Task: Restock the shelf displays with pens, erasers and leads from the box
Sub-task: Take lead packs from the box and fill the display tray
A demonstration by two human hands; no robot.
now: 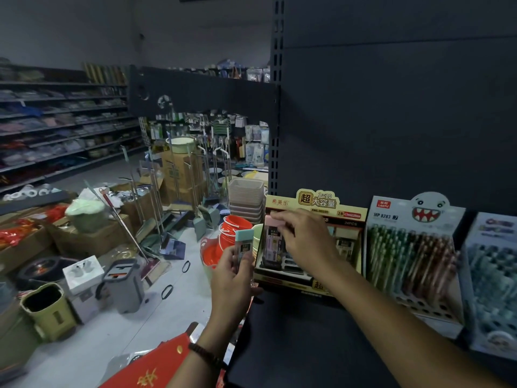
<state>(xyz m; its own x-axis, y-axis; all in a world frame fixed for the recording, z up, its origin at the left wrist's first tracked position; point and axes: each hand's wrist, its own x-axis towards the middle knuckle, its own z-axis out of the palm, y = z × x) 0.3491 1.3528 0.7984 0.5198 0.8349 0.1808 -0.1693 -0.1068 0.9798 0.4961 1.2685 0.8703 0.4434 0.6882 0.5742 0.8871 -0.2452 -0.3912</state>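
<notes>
Standing at a dark metal shelf point(293, 331) in a shop, a person is reaching both bare arms forward. The left hand point(232, 275) is gripping a small teal-topped lead case point(244, 242), fingers and thumb curled round its lower half, and is holding it upright in the air just left of the shelf's edge. The right hand point(307, 242) is pinching a pink-topped lead case point(275, 221) between fingertips and thumb, holding it at the upper left of a yellow and black lead display box point(319, 201) that is sitting on the shelf. More lead cases are standing in rows inside this box. Just to its right a pen display point(408, 247) with a grinning cartoon ghost on its header is holding slanted rows of green and brown pens. A beaded bracelet point(207, 354) is circling the left wrist. Beyond the hands, red buckets point(232, 228), brooms, and cardboard cartons are crowding the pale floor point(184, 303).
</notes>
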